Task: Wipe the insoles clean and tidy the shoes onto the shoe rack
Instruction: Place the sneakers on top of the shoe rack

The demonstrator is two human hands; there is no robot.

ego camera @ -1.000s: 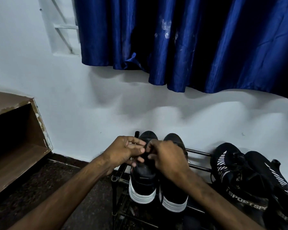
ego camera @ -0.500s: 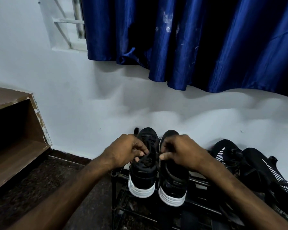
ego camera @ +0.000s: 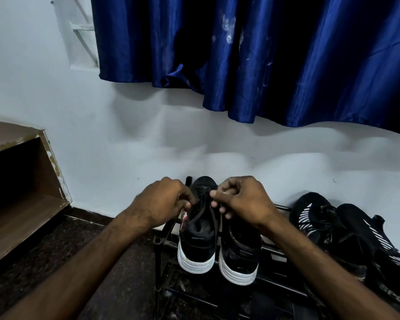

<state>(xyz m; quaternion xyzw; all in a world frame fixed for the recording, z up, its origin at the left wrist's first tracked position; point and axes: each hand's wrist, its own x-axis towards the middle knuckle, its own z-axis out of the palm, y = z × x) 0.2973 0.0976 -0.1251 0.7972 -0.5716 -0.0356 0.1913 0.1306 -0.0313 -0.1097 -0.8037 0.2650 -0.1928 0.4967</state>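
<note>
Two black sneakers with white soles stand heel-toward-me on the top tier of a black metal shoe rack (ego camera: pixel 158 255). Over the left sneaker (ego camera: pixel 198 245), my left hand (ego camera: pixel 164 202) pinches a black lace at its left side. My right hand (ego camera: pixel 243 199) pinches the other lace end at its right side. The laces run down from both hands into the shoe's opening. The right sneaker (ego camera: pixel 239 259) stands close beside it, partly under my right wrist. No insole or cloth shows.
A pair of black sport shoes with white stripes (ego camera: pixel 319 218) lies on the rack's right part. A brown wooden shelf unit (ego camera: pixel 21 185) stands at the left against the white wall. A blue curtain (ego camera: pixel 252 54) hangs above. The floor is dark speckled stone.
Both hands were bunched together over the left sneaker's tongue; they have drawn apart, each pulling a lace end sideways. The camera has tilted a little.
</note>
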